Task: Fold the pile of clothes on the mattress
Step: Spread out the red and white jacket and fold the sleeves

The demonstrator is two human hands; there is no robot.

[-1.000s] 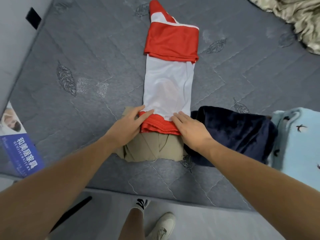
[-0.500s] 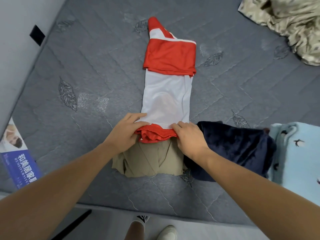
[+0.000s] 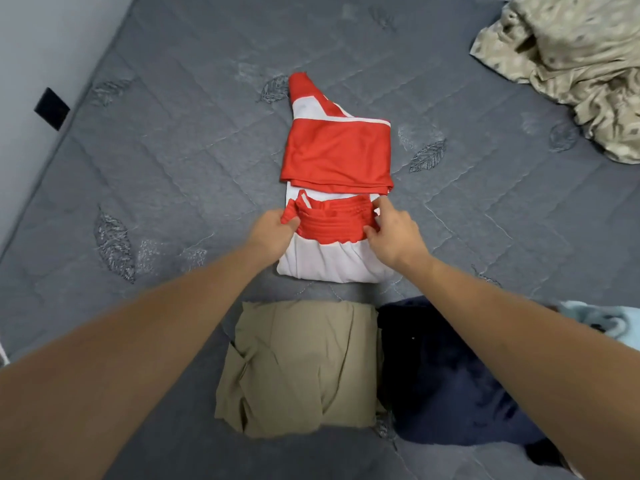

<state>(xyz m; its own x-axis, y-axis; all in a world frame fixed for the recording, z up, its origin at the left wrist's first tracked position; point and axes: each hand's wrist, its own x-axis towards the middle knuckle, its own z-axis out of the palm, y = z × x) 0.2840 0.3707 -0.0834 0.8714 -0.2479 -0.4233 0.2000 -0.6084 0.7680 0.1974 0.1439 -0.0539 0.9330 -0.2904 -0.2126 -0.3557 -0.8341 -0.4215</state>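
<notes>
now both hands grip the red waistband end of the red-and-white garment (image 3: 337, 157) on the grey mattress (image 3: 166, 161); left hand (image 3: 273, 233) pinches its left corner, right hand (image 3: 391, 233) curls round the right; nearer lie folded khaki trousers (image 3: 298, 368) beside a navy fleece (image 3: 436, 375).

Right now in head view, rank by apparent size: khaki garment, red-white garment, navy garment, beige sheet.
1. khaki garment, though it lies nearest the camera
2. red-white garment
Unranked: navy garment is arm-covered, beige sheet is cropped.
</notes>
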